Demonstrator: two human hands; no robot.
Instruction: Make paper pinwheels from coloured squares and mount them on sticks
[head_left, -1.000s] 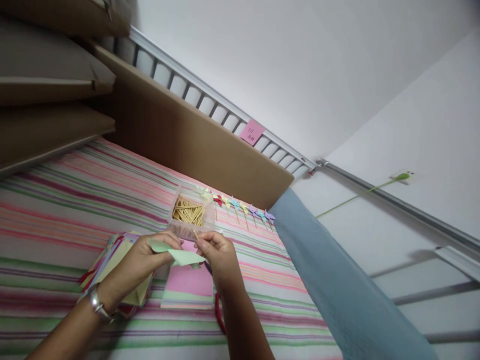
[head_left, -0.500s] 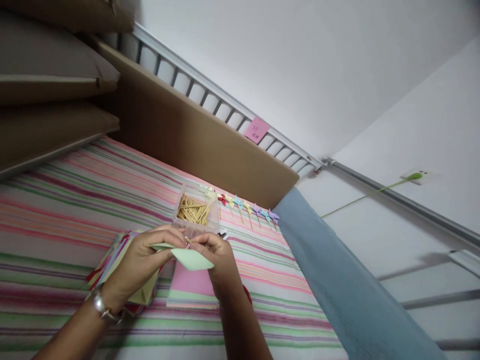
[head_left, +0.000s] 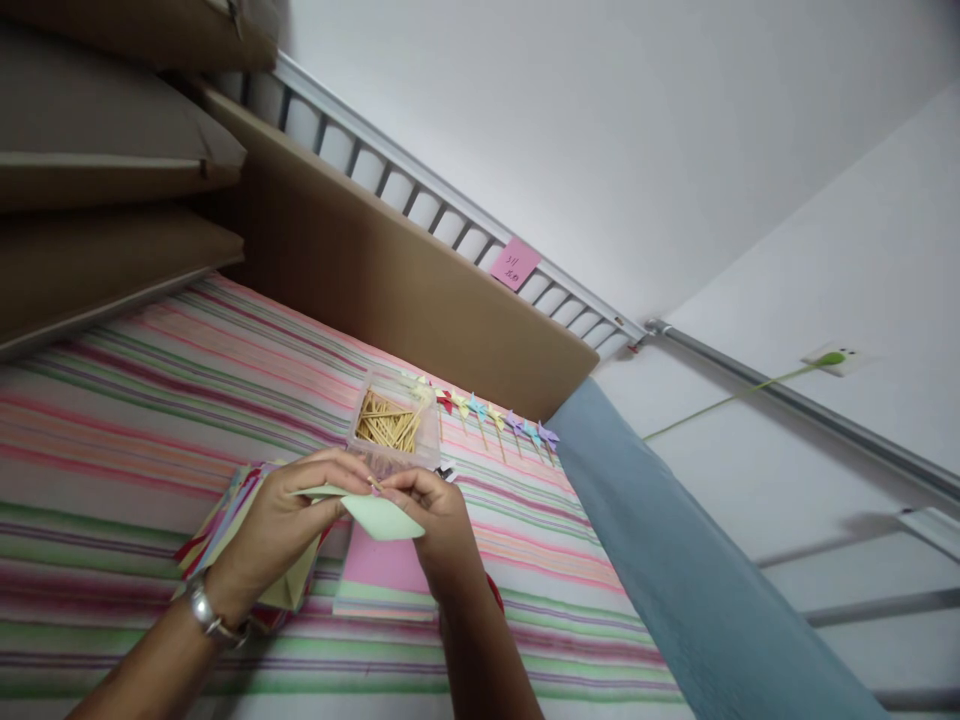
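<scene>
A pale green sheet of paper (head_left: 384, 518), bent and partly folded, is held in front of me by both hands. My left hand (head_left: 296, 505) is closed on its left side, thumb below and fingers above. My right hand (head_left: 444, 525) pinches at its upper right edge. Between the fingertips shows a small, thin light-coloured piece, too small to make out. Just beyond the hands stands a clear plastic box (head_left: 429, 440) holding many short wooden sticks (head_left: 388, 424). Beneath them lies a stack of paper with a pink sheet (head_left: 382, 572) on top.
Left of the hands is a pile of coloured folded paper (head_left: 287, 590). Several small paper pinwheels (head_left: 496, 416) on sticks lie in a row at the back. A brown board (head_left: 405, 270) and metal railing bound the striped cloth (head_left: 150, 430). Part of something red (head_left: 495, 592) shows beside my right wrist.
Both hands keep nearly the same place on the green paper, with only a slight shift of the fingers. The whole view has moved very little.
</scene>
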